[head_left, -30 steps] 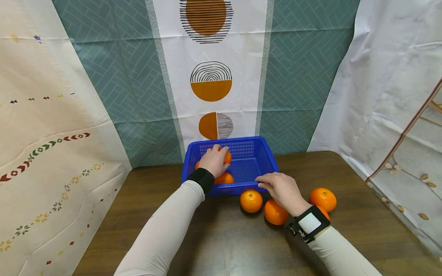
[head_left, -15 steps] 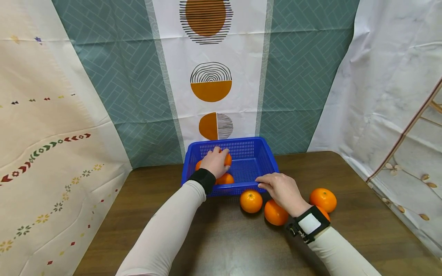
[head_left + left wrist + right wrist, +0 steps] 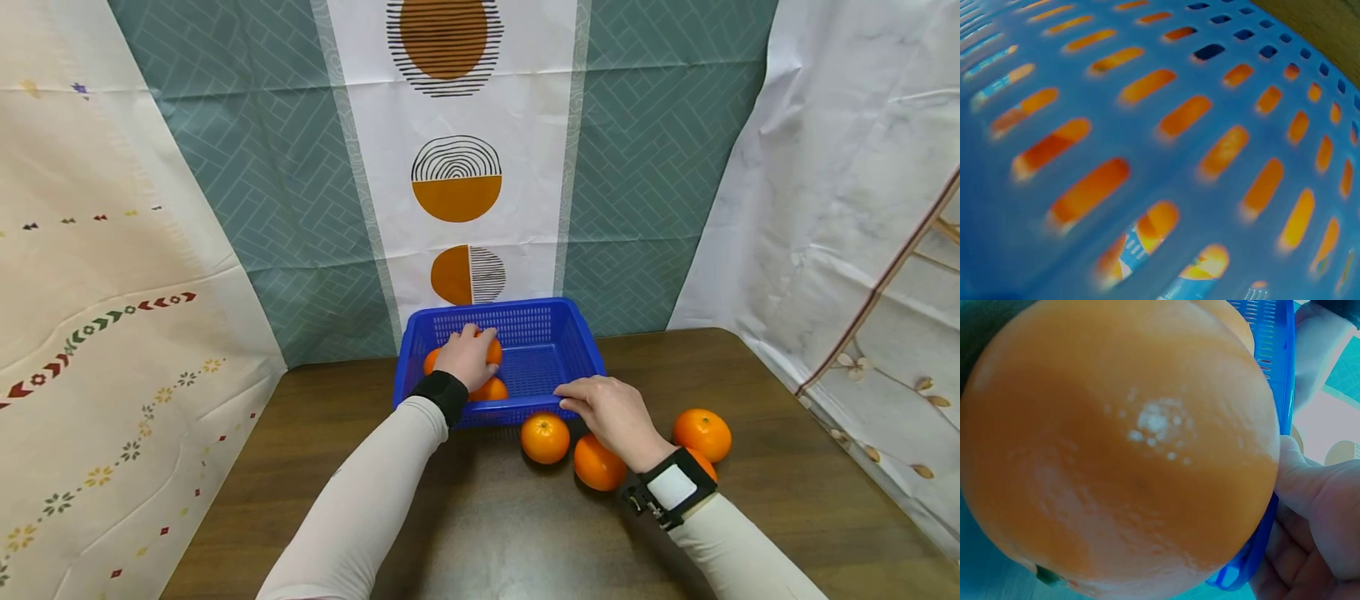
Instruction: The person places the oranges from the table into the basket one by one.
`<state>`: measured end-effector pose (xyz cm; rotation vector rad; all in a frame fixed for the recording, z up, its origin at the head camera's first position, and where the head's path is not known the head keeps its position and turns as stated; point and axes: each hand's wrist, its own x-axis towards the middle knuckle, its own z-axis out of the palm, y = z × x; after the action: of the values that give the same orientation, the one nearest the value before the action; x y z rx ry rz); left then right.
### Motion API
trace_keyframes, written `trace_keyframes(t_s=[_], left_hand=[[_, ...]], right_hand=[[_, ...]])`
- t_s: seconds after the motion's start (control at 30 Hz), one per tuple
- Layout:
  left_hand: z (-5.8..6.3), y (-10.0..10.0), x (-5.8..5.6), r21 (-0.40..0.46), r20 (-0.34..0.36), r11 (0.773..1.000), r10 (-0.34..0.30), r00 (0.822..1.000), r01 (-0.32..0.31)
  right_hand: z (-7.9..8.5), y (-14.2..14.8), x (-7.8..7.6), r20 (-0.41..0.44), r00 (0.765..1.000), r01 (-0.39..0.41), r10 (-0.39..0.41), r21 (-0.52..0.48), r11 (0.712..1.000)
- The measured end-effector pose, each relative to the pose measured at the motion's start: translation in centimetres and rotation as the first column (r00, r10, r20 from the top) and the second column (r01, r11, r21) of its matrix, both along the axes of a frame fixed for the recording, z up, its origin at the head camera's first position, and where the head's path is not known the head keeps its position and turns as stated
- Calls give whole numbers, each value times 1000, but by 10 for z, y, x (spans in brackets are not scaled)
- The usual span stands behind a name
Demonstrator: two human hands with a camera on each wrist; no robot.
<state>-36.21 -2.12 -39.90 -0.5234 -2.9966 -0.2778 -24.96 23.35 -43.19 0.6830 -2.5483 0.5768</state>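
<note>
In the head view my left hand [image 3: 467, 358] reaches into the left half of a blue plastic basket [image 3: 504, 407]. Its fingers curl over an orange [image 3: 494, 351], which they partly hide. Two more oranges lie around that hand, one at the front [image 3: 491, 389] and one at its left [image 3: 431, 361]. My right hand [image 3: 606, 408] grips the basket's front rim near the right corner. The right wrist view has the thumb [image 3: 1294, 472] at the rim and the other fingers bent below it. Through the slotted basket wall [image 3: 1147, 134], the left wrist view catches orange skin.
On the brown table [image 3: 480, 533], an orange [image 3: 545, 437] sits before the basket, and another [image 3: 598, 463] lies beneath my right hand. Two more, one [image 3: 702, 434] partly covering the other [image 3: 705, 463], lie right of that wrist. A patterned curtain [image 3: 457, 275] hangs behind the basket.
My left hand has shifted very slightly down inside the basket, still on the orange. The right hand, the basket and the oranges on the table have stayed put.
</note>
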Motion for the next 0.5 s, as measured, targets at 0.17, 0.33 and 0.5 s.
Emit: trace_keyframes(t_s=[0.17, 0.33, 0.5], left_hand=[[-4, 1, -1, -4, 11, 1000, 9, 1000, -9], [-9, 2, -5, 12, 12, 1000, 14, 1000, -14], [-12, 3, -8, 9, 3, 1000, 13, 1000, -13]], right_hand=[[-1, 0, -1, -1, 1000, -3, 3, -1, 1000], [-1, 1, 0, -1, 1000, -5, 5, -5, 1000], [1, 0, 0, 8, 1000, -6, 6, -7, 1000]])
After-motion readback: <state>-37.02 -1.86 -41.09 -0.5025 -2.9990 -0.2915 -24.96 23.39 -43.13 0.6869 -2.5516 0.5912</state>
